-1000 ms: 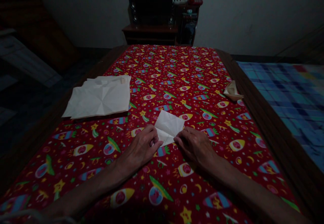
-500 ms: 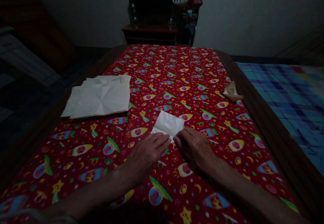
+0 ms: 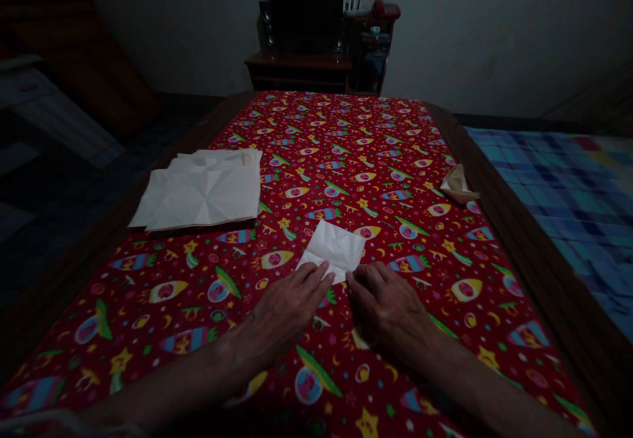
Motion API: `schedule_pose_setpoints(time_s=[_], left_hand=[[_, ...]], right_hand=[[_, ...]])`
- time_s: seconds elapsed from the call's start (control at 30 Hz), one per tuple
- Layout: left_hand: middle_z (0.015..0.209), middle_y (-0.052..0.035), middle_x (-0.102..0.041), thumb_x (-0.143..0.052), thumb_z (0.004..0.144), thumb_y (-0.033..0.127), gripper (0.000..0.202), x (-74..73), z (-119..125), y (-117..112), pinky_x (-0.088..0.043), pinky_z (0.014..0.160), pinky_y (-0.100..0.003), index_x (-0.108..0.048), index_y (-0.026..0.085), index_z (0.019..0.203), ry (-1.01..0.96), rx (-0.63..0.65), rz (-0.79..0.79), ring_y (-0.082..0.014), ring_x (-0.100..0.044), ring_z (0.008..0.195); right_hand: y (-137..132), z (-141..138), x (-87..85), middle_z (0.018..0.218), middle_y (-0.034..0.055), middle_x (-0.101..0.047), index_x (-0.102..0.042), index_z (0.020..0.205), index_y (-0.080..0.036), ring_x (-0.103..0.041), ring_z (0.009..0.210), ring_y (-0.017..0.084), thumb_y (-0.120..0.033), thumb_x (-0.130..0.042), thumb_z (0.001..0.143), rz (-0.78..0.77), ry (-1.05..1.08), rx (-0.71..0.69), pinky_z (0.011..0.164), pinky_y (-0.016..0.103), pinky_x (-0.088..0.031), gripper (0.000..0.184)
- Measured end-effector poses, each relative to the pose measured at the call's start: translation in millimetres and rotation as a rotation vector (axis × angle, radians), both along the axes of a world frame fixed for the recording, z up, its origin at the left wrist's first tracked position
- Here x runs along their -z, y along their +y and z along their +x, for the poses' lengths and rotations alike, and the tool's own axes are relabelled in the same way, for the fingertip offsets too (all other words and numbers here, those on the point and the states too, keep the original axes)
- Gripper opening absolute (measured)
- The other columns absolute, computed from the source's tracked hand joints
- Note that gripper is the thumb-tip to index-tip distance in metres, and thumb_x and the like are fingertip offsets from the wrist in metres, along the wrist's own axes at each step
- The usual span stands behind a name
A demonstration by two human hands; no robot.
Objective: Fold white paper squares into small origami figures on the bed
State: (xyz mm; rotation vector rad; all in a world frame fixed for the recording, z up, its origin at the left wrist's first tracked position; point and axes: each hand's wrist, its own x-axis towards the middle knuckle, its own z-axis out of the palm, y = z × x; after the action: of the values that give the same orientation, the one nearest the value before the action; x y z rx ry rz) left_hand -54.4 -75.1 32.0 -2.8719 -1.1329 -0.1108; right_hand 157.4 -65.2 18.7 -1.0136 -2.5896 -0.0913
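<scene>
A small folded white paper (image 3: 333,248) lies on the red patterned tablecloth (image 3: 376,161) in front of me. My left hand (image 3: 287,306) lies flat with fingers stretched out, its fingertips pressing the paper's near left edge. My right hand (image 3: 383,303) rests beside it, fingers curled down on the cloth at the paper's near right corner. Whether the right hand pinches anything is unclear in the dim light.
A stack of creased white sheets (image 3: 200,194) lies at the left of the table. A small folded paper figure (image 3: 457,184) sits near the right edge. A blue checked mattress (image 3: 564,187) is at the right. A dark cabinet with a screen (image 3: 306,42) stands behind the table.
My left hand uncurled from a pinch on the paper's left edge and flattened onto its near edge. The paper now lies flatter. Both hands sit slightly lower in view.
</scene>
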Motion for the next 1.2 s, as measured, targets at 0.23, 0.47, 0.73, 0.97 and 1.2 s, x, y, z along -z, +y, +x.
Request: schedule_pose_setpoints(time_s=[0.23, 0.47, 0.73, 0.97, 1.2], left_hand=[[0.138, -0.0134, -0.043, -0.041, 0.079, 0.001, 0.055, -5.3, -4, -2, -0.041, 0.101, -0.039, -0.038, 0.007, 0.133, 0.043, -0.021, -0.06, -0.0269, -0.043, 0.122], [0.137, -0.0131, -0.043, -0.042, 0.085, 0.009, 0.048, -0.1, -7, -1, -0.037, 0.104, -0.041, -0.04, 0.009, 0.132, -0.011, -0.051, -0.066, -0.0278, -0.04, 0.125], [0.136, -0.0134, -0.044, -0.043, 0.084, 0.008, 0.049, -0.6, -11, 5, -0.035, 0.105, -0.042, -0.038, 0.01, 0.133, -0.029, 0.005, -0.068, -0.0265, -0.039, 0.125], [0.134, -0.0116, -0.048, -0.04, 0.086, 0.005, 0.045, -4.6, -12, 14, -0.035, 0.103, -0.04, -0.041, 0.01, 0.131, -0.042, 0.059, -0.013, -0.0234, -0.041, 0.123], [0.127, -0.0101, -0.052, -0.046, 0.089, 0.011, 0.032, -4.9, -12, 33, -0.039, 0.097, -0.041, -0.051, 0.013, 0.12, -0.1, 0.059, 0.063, -0.0238, -0.044, 0.116]], right_hand=[[-2, 8, 7.2, 0.088, 0.0101, -0.056, -0.062, 0.093, -0.01, -0.045, 0.078, 0.02, -0.01, -0.05, 0.083, -0.032, -0.032, 0.022, 0.065, 0.034, -0.042, 0.016], [6, 8, 4.9, 0.077, 0.0062, -0.059, -0.062, 0.078, -0.015, -0.047, 0.068, 0.015, -0.017, -0.048, 0.087, 0.015, 0.114, 0.076, 0.056, 0.027, -0.037, 0.017], [61, 13, -1.7, 0.082, 0.0066, -0.059, -0.059, 0.086, -0.018, -0.053, 0.073, 0.016, -0.035, -0.043, 0.092, -0.17, 0.157, 0.255, 0.063, 0.027, -0.039, 0.024], [74, 18, -13.1, 0.065, 0.0, -0.055, -0.056, 0.076, -0.017, -0.046, 0.057, 0.011, -0.039, -0.042, 0.09, -0.457, 0.197, 0.309, 0.052, 0.023, -0.029, 0.031], [22, 26, -15.8, 0.048, -0.0005, -0.052, -0.056, 0.057, -0.016, -0.04, 0.042, 0.009, -0.044, -0.042, 0.087, -0.993, 0.334, 0.381, 0.04, 0.022, -0.023, 0.044]])
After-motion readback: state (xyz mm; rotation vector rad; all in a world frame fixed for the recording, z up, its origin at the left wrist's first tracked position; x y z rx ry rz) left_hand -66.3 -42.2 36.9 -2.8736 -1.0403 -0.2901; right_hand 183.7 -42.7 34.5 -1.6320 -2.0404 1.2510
